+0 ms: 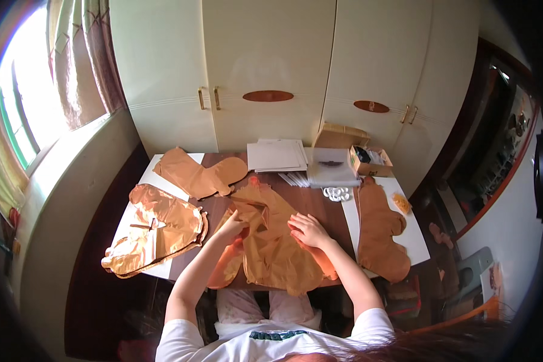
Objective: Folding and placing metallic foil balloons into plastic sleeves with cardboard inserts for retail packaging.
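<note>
A flat, copper-coloured foil balloon (276, 241) lies wrinkled before me at the middle of the table, reaching over its near edge. My left hand (232, 228) is at its left side, fingers closed on a creased fold of the foil. Across from it, my right hand (308, 230) rests on the balloon's right edge with the fingers stretched out. Shinier orange foil shows beneath both hands. To the left lies a crumpled foil balloon (163, 226), with another flat one (199, 172) behind it. A further flat foil balloon (379, 232) lies at the right.
White sheets (276, 155) are stacked at the back, beside a clear plastic packet (333, 170). Nearby are a small open box (371, 160) with items inside, a white coiled bundle (336, 193) and a yellow bundle (402, 203). Cabinets (271, 54) stand behind the table (338, 217).
</note>
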A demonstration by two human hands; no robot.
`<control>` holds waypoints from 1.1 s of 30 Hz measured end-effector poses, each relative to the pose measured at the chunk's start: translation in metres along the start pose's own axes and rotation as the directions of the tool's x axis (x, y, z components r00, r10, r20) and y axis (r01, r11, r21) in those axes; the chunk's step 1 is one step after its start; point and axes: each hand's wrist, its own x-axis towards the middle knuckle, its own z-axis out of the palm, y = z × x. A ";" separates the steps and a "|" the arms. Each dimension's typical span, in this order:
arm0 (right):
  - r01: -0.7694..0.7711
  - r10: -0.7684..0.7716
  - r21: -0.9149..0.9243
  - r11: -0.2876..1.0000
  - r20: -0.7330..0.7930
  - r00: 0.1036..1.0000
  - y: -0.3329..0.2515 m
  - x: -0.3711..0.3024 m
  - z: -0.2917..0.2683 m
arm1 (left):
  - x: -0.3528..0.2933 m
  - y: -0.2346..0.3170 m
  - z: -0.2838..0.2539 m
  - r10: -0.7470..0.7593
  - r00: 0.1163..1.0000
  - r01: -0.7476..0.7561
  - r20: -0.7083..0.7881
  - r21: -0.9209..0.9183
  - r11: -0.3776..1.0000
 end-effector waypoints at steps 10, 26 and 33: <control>-0.011 0.011 -0.043 0.999 0.001 1.000 0.006 -0.003 0.012 | -0.002 0.007 0.011 0.045 0.990 -0.067 0.131 0.173 0.983; -0.024 0.027 -0.039 0.999 0.064 0.998 0.005 -0.001 0.007 | -0.011 0.006 -0.002 0.343 0.939 -0.070 -0.033 0.957 0.282; -0.037 0.039 -0.030 0.999 0.073 0.997 0.003 -0.001 0.007 | -0.005 0.003 -0.003 0.406 0.913 -0.150 0.052 0.965 0.213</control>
